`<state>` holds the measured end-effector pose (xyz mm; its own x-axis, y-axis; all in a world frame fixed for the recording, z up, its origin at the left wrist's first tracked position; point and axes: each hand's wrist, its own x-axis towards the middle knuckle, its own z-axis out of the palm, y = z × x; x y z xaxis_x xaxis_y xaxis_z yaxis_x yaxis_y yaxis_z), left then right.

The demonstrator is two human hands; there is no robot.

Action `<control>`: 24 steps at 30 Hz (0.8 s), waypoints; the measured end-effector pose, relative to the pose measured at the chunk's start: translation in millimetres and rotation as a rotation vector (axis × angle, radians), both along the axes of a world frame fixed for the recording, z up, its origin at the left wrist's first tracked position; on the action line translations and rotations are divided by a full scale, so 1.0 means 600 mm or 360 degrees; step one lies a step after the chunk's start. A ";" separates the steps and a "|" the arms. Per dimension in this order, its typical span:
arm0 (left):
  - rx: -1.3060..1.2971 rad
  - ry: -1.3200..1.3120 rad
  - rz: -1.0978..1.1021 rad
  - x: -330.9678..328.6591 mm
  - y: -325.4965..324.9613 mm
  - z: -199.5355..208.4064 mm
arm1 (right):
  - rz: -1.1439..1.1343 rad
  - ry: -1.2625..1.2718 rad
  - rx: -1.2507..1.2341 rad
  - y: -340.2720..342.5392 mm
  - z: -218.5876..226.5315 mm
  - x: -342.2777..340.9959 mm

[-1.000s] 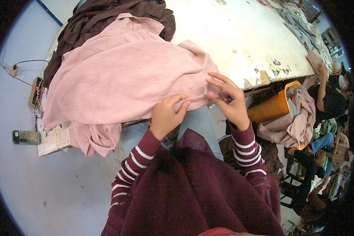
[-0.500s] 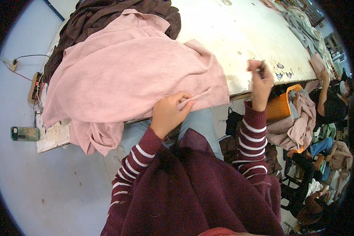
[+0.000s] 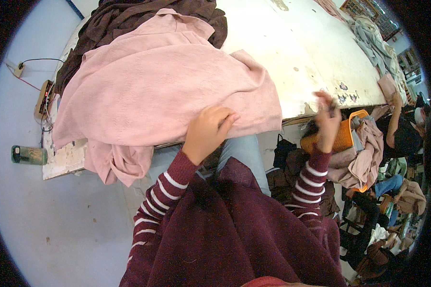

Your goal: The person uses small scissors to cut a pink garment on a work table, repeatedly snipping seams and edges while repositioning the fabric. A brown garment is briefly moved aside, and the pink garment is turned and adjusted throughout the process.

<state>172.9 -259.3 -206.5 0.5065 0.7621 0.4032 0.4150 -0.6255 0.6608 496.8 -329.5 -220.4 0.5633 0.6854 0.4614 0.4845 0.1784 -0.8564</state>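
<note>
A large piece of pink knitted fabric [image 3: 167, 91] lies spread over the near left of the table, its front edge hanging over the side towards my lap. My left hand [image 3: 208, 131] is closed at that front edge, thumb against the curled fingers, with the cloth in its grip; the fingertips are partly hidden. Off to the right, beyond the fabric's right end, my right hand [image 3: 328, 124] is raised near the table edge. Its fingers are bent round a small dark object, too smeared by motion to name.
Dark brown fabric [image 3: 115, 24] is heaped behind the pink piece. The worn white table [image 3: 292, 52] stretches away to the right. An orange basket [image 3: 344, 136] with cloth stands right, near another person's arm [image 3: 394, 119]. A power strip [image 3: 44, 99] and a green container [image 3: 29, 155] are at left.
My right hand has moved down and slightly right. My left hand has turned a little at the fabric edge, and the fold pinched there earlier no longer shows.
</note>
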 end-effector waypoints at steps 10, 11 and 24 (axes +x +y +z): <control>0.0622 -0.0813 0.1250 -0.326 0.023 0.200 | 0.0642 -0.0013 -0.0391 0.016 0.048 -0.156; 0.1027 -0.0562 0.1488 -0.400 0.002 0.218 | 0.0629 -0.0018 -0.0428 0.014 0.046 -0.155; -0.0197 0.1169 0.4413 -1.169 -0.564 0.043 | -0.0074 0.0269 0.0033 -0.056 -0.092 -0.210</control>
<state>-528.6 -597.7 -181.0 -0.7047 -0.3165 0.6350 -0.2325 0.9486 0.2148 370.9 -363.3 -275.9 0.6648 0.6483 0.3711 0.3420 0.1775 -0.9228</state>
